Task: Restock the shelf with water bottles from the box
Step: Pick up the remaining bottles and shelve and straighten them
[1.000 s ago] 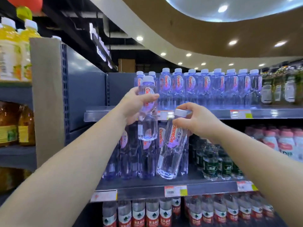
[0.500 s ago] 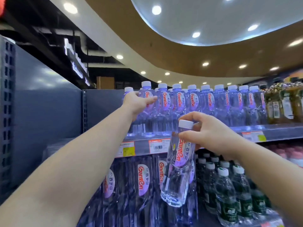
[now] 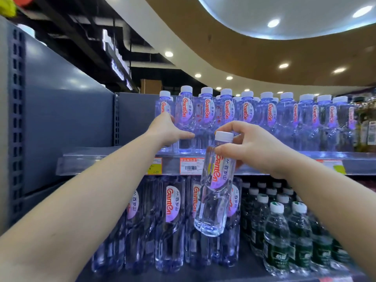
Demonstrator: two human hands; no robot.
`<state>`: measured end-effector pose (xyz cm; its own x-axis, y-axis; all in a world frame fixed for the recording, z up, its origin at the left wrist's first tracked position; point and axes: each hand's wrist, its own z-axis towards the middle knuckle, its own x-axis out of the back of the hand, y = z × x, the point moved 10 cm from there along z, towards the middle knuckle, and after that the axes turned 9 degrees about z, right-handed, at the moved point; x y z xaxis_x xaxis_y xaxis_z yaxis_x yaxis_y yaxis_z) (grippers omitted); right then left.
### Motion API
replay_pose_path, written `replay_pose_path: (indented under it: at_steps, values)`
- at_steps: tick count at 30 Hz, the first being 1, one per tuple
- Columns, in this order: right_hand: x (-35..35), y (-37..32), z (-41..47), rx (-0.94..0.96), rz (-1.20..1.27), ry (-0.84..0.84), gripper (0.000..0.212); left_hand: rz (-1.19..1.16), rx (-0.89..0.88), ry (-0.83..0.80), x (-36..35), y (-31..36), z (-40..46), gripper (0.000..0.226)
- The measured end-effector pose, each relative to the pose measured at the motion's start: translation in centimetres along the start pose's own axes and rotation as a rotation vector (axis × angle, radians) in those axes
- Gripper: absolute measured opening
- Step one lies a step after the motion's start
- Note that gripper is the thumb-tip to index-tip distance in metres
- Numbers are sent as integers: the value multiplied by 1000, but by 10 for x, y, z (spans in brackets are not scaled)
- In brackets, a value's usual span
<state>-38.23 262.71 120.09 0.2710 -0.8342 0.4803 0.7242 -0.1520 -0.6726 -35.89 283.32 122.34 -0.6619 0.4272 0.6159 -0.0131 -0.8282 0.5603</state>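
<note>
placing step: the left hand (image 3: 169, 130) rests against a ganten bottle (image 3: 184, 119) on the top shelf (image 3: 101, 161), grasp unclear. the right hand (image 3: 252, 148) pinches a second ganten bottle (image 3: 215, 190) at its neck, below shelf level. next, lift and stand it in the row.

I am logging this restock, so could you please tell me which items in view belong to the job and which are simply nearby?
Part of the job:
held water bottle
right hand
left hand
top shelf
Ganten bottle row

Simply nearby:
green-label bottles
price tags
amber bottles
</note>
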Motion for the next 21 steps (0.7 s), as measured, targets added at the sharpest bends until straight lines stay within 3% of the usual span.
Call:
replay_pose_path:
  at_steps: [3,5,6,8,10,11,13,17,19,21]
  values:
    - [-1,-8,9,34,55,-6,25,89,-43,98,17,8,-7,78]
    - [-1,-12,15,44,95,-9,26,30,-110,223,41,17,-26,66]
    - [-2,-15,18,52,99,-10,26,-73,-141,184,45,18,-36,57]
    - [-3,-22,26,69,102,-5,24,-219,-169,-118,30,21,-61,49]
    - [-9,-28,33,74,113,-11,20,-193,-152,-399,7,15,-90,59]
    - [-13,-31,36,74,127,-16,18,-177,-143,-456,0,10,-98,63]
    - [-24,-35,41,84,155,-35,16,-191,-128,-464,-7,-1,-105,65]
    - [-43,-38,47,91,180,-62,19,-234,-46,-355,-6,-22,-109,98]
    - [-49,-36,49,96,194,-55,22,-224,-39,-323,-5,-27,-109,93]
    - [-49,-30,51,100,275,-28,30,-244,-34,-320,2,-27,-106,66]
